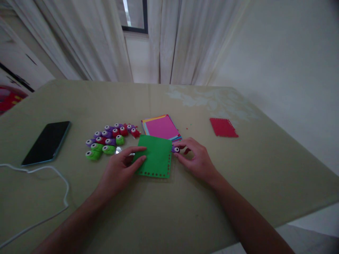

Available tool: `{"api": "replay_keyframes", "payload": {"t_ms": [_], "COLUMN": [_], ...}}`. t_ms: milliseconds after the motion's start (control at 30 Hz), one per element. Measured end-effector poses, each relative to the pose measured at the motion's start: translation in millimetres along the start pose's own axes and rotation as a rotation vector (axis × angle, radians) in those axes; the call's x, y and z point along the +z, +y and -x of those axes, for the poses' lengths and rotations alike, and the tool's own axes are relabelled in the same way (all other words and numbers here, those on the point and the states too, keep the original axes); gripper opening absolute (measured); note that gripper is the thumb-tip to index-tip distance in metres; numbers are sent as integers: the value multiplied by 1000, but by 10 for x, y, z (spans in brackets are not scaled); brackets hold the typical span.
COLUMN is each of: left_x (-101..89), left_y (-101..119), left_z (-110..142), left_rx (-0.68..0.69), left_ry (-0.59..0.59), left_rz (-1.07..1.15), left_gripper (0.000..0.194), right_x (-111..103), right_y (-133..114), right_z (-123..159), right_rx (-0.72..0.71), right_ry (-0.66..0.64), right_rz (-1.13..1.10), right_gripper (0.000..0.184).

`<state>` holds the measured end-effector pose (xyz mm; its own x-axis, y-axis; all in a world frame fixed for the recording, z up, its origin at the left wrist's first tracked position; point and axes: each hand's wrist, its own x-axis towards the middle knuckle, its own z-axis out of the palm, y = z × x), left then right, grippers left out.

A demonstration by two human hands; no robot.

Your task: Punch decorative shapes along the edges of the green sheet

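A green square of paper is held just above the table, with small punched holes along its bottom edge and lower right edge. My left hand grips its left side, thumb and fingers closed on it. At the paper's right edge, my right hand pinches a small purple craft punch with an eye-like white and dark round on it. The punch touches the paper's edge; whether it is pressed down I cannot tell. Left of the paper lie several similar punches in purple, red and green.
Behind the green paper is a stack of coloured paper, pink on top. A red paper with punched edges lies to the right. At left are a dark tablet and a white cable. Tiny paper bits dot the tablecloth.
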<state>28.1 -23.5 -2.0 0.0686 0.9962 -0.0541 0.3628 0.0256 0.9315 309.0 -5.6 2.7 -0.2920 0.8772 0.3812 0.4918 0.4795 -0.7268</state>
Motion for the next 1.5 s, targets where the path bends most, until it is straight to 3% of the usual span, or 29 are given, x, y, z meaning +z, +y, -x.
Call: {"api": "replay_keyframes", "payload": {"t_ms": [333,633,900,1500], "left_x": [4,47,19,43], "left_y": [-84,-29,-68,-81], "left_z": [4,1,5,19], "left_rx": [8,61,107,123], "left_ry": [-40,-48,-23,-70], "left_rz": [-43,-186,-304,-315], "left_gripper": [47,42,38,39], "right_x": [2,-35,-37,-20], "right_y": [17,35,9,34], "right_z": [-2,-17,-27,-18], "right_rx": [21,111,144,150], "right_ry": [-36,-204,-191,-190], "right_rz": [-1,-102,-133,-117], "right_gripper": [21,19,19,16]}}
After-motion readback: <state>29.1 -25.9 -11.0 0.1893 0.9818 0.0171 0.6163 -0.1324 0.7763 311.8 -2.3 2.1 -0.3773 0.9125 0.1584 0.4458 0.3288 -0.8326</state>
